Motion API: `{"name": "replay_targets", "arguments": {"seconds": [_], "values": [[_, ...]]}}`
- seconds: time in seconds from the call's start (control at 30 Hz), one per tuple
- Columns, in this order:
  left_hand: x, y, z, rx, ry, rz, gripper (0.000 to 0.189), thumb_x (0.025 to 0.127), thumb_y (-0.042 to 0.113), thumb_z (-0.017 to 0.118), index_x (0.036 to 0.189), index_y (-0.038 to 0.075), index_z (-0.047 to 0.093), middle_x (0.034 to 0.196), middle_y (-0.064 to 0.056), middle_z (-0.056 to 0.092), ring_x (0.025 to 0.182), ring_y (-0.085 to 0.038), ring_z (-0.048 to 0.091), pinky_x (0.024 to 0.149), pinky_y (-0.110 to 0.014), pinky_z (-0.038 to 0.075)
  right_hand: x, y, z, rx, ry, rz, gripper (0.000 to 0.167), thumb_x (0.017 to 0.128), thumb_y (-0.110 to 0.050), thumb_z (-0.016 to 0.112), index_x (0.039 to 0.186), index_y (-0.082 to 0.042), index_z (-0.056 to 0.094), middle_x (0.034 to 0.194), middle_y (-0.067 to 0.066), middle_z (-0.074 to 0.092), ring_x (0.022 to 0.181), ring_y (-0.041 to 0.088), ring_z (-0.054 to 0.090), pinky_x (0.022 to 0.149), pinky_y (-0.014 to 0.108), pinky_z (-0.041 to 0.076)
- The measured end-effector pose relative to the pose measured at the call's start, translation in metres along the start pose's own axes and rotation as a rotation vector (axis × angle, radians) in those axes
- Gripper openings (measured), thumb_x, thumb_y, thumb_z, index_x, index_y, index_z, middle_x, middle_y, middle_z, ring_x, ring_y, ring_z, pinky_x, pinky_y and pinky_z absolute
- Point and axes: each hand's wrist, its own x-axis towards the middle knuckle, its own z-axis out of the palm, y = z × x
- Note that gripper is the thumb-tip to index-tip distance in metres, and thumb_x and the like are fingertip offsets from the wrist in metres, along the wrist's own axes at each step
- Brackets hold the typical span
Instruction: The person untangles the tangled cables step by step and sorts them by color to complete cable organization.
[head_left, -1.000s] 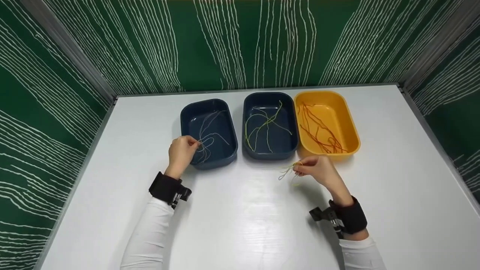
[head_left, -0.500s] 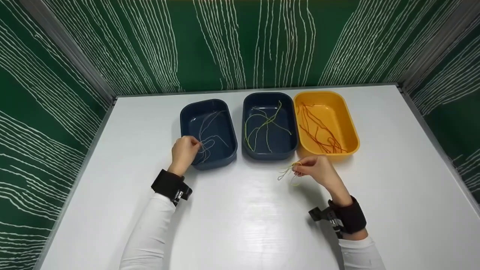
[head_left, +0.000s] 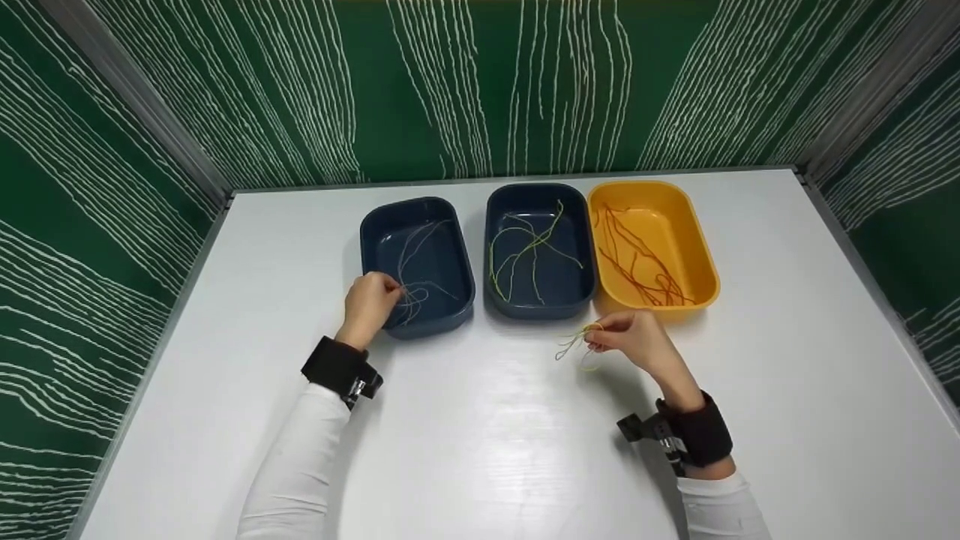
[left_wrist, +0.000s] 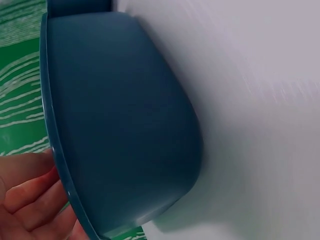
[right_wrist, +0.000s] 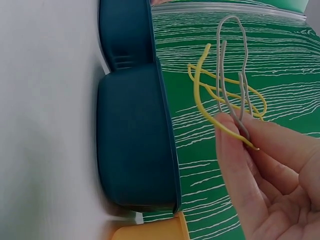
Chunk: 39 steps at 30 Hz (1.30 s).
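Note:
My left hand [head_left: 369,304] reaches over the near-left rim of the left blue bin [head_left: 466,304], thumb and forefinger pinching at thin grey strings [head_left: 414,292] inside. In the left wrist view the bin's wall hides those fingertips. My right hand [head_left: 637,337] is raised in front of the yellow bin [head_left: 709,289]. Between its thumb and fingers it pinches a small bunch: a yellow string [right_wrist: 197,92] and a looped grey string [right_wrist: 245,45], both sticking up past the fingertips in the right wrist view.
A second blue bin [head_left: 544,309] with yellow-green and paler strings [head_left: 536,244] stands in the middle, right against the yellow bin, which holds orange-red strings [head_left: 637,247]. The bins stand toward the back of a white table [head_left: 487,435]. Green panels [head_left: 405,90] with white lines enclose it.
My left hand has shifted slightly right over the left bin, and the grey strings there have moved a little. The right hand stays in place with its bunch of strings.

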Motion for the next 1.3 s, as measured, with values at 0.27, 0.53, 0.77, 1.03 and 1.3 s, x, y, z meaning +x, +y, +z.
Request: {"name": "replay_targets", "arguments": {"seconds": [0.27,0.53,0.77,1.03,1.3], "values": [[-0.003,0.005,-0.005,0.031,0.017,0.029,0.012,0.08,0.009,0.063,0.084,-0.002,0.068,0.082,-0.014,0.066,0.075,-0.026,0.062,0.067,-0.037,0.049,-0.001,-0.001,0.0,0.01,0.001,0.005,0.019,0.076,0.007,0.063,0.087,0.021,0.059,0.071,0.011,0.065,0.058,0.007,0.061,0.059,0.023,0.052],[-0.01,0.02,-0.016,0.091,0.01,0.093,0.011,0.08,0.009,0.063,0.083,0.0,0.068,0.082,-0.012,0.067,0.075,-0.026,0.063,0.067,-0.037,0.049,0.0,-0.001,-0.001,0.011,0.013,0.016,0.018,0.076,0.007,0.063,0.086,0.021,0.058,0.07,0.005,0.066,0.059,0.007,0.061,0.058,0.022,0.052],[-0.028,0.048,-0.018,0.074,-0.041,0.201,0.012,0.081,0.012,0.063,0.083,0.001,0.069,0.081,-0.01,0.067,0.072,-0.021,0.063,0.063,-0.033,0.05,-0.001,-0.002,0.0,-0.002,0.025,0.016,0.018,0.076,0.006,0.063,0.086,0.02,0.059,0.07,0.007,0.066,0.058,0.007,0.061,0.059,0.024,0.052],[-0.059,0.087,-0.01,0.024,-0.123,0.39,0.012,0.081,0.015,0.063,0.083,0.005,0.069,0.079,-0.005,0.067,0.069,-0.017,0.062,0.061,-0.029,0.049,-0.003,-0.008,0.002,0.028,0.025,-0.004,0.02,0.076,0.005,0.064,0.087,0.02,0.059,0.072,0.014,0.066,0.058,0.008,0.062,0.059,0.024,0.052],[-0.082,0.106,0.009,-0.07,-0.193,0.513,0.015,0.082,0.016,0.062,0.086,0.003,0.069,0.08,-0.005,0.067,0.071,-0.015,0.062,0.063,-0.025,0.049,-0.005,-0.011,0.004,0.084,0.012,-0.027,0.021,0.075,0.007,0.064,0.087,0.022,0.058,0.069,0.004,0.066,0.059,0.008,0.062,0.059,0.023,0.052]]}}
